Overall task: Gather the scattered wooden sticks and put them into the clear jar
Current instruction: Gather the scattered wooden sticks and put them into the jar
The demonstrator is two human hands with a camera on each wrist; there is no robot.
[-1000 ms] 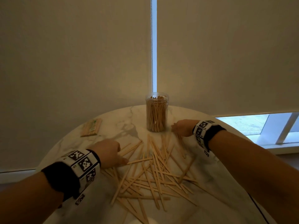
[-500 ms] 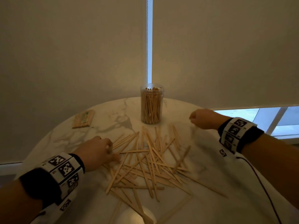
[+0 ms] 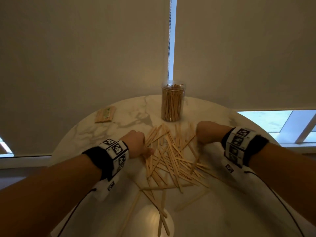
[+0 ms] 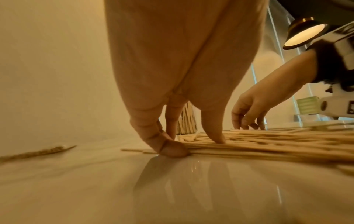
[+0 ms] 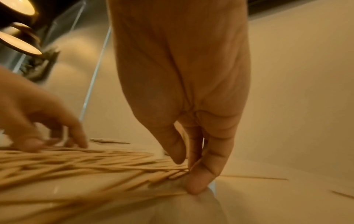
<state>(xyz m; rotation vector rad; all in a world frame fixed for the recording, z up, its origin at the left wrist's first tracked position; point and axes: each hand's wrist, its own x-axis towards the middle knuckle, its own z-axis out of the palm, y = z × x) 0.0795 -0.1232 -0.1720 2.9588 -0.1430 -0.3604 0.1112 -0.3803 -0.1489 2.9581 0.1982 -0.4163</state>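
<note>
Several flat wooden sticks lie in a loose crossed pile on the round marble table. Behind the pile stands the clear jar, upright, open-topped and packed with sticks. My left hand is at the pile's left edge; in the left wrist view its fingertips point down onto the table against the stick ends, and its thumb presses on the sticks. My right hand is at the pile's right edge, its fingertips down against the stick ends. Neither hand holds a stick.
A flat packet of sticks lies at the table's back left. A few stray sticks lie toward the near edge. Roller blinds hang right behind the table, with a bead chain above the jar.
My right hand swung out to the right, then came back down to the pile's right edge. My left hand slid inward against the left edge. The sticks are bunched closer together.
</note>
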